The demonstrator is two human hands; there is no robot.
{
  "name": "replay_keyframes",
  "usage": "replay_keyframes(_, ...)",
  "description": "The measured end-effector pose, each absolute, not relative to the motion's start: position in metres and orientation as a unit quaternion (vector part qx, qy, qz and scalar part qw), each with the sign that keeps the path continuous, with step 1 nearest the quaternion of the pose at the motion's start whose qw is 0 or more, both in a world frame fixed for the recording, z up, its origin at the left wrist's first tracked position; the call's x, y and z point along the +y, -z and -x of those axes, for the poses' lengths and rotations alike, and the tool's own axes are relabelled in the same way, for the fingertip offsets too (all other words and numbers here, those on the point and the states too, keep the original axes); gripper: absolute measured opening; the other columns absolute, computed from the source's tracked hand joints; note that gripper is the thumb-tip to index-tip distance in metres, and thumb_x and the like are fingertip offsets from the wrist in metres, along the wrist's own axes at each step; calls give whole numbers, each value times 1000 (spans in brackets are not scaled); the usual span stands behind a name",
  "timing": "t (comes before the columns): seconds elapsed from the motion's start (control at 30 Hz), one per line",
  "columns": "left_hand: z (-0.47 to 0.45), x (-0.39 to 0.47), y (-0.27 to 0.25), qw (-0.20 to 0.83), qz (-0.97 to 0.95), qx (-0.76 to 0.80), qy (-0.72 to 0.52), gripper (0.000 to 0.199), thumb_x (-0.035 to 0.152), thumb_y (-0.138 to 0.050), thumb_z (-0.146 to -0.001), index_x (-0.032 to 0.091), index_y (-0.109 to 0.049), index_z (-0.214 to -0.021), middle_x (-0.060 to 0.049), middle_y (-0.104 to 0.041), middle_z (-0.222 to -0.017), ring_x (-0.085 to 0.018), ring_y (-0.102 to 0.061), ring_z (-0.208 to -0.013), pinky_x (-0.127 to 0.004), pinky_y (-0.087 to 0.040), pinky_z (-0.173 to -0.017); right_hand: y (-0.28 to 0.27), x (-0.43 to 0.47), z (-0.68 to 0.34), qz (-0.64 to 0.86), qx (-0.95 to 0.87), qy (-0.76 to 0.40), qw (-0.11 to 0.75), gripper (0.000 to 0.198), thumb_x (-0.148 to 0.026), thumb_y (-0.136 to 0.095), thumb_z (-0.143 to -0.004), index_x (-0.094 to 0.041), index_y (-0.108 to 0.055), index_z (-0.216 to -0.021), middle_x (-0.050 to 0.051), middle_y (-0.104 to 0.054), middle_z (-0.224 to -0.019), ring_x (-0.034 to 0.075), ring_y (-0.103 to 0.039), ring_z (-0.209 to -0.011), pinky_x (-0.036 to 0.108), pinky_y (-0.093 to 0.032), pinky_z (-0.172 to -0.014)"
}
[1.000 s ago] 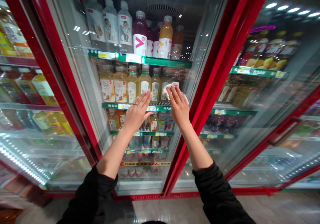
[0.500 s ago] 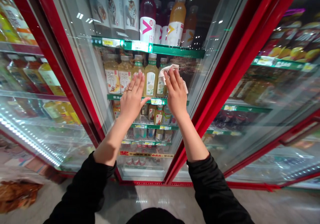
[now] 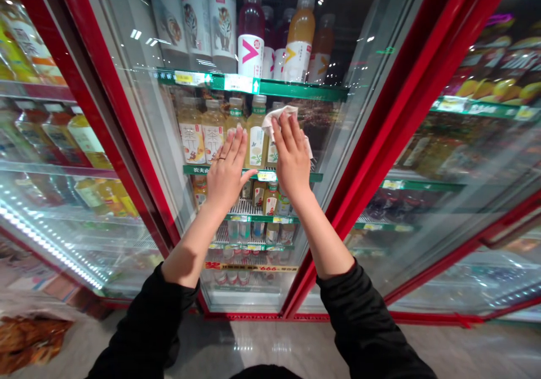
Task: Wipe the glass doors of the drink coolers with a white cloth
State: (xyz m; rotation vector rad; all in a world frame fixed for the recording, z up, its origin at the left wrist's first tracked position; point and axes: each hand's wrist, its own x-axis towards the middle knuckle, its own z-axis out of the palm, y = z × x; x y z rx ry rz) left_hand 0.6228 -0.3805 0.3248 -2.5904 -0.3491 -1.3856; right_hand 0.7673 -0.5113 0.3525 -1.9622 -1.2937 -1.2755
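Observation:
My left hand [image 3: 228, 168] lies flat on the glass door [image 3: 333, 117] of a drinks fridge, fingers stretched and thumb out, with nothing in it. Beside it, my right hand [image 3: 292, 156] presses a white cloth [image 3: 269, 121] against the same glass. The cloth shows past the fingertips and along the right edge of the hand; its middle is hidden under the palm. Behind the glass, between the hands, stands a pale yellow tea bottle [image 3: 256, 134]. Tea bottles with white labels [image 3: 192, 141] are left of my left hand.
Red door frames [image 3: 380, 125] run along both sides of this glass. Above the hands, a green-edged shelf [image 3: 304, 90] carries large drink bottles. More fridge doors with drinks flank it. Something brown and shiny [image 3: 31, 342] lies on the floor [image 3: 253, 348] at lower left.
My right hand and the cloth have slid slightly left across the glass, nearer my left hand. My left hand keeps about the same place on the door. The view has shifted slightly.

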Motion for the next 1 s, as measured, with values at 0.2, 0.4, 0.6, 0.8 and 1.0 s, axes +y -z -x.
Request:
replay_keyframes(0.2, -618, -377, -328, 91, 880, -114, 451, 128, 33, -78, -101, 31, 30, -172, -10, -21, -187, -32, -26, -172, -50, -35, -141, -332, -540, -774, 714, -517, 436, 183, 67, -10, -30, -113, -32, -32, -176, 4, -41, -181, 24, -32, -171, 53, -38, -138)
replay_keyframes(0.4, -619, -374, -325, 113, 872, -110, 464, 132, 33, -78, -101, 32, 36, -167, -10, -23, -185, -32, -30, -170, -51, -42, -137, -343, -531, -782, 709, -447, 477, 264, 75, -3, -26, -110, -31, -20, -178, 7, -40, -181, 27, -31, -172, 60, -40, -136)
replay_keyframes(0.6, -620, -370, -323, 121, 869, -100, 470, 130, 34, -78, -102, 32, 34, -167, -9, -25, -185, -33, -33, -169, -52, -45, -135, -355, -513, -769, 692, -487, 471, 249, 69, -7, -29, -113, -30, -23, -178, 7, -39, -181, 27, -30, -172, 58, -39, -137)
replay_keyframes(0.8, -614, -363, -324, 118, 867, -72, 478, 127, 29, -77, -102, 34, 31, -170, -6, -27, -184, -31, -37, -168, -51, -48, -133, -345, -549, -788, 686, -531, 456, 196, 72, -6, -34, -113, -36, -23, -177, 4, -42, -179, 26, -38, -168, 55, -41, -136)
replay_keyframes(1.0, -592, -341, -301, 129, 830, -102, 533, 124, 37, -80, -99, 31, 16, -177, -12, -37, -181, -37, -45, -164, -57, -45, -133, -343, -531, -783, 698, -470, 476, 255, 79, -1, -29, -109, -38, -10, -177, 5, -39, -181, 28, -35, -170, 61, -41, -135)
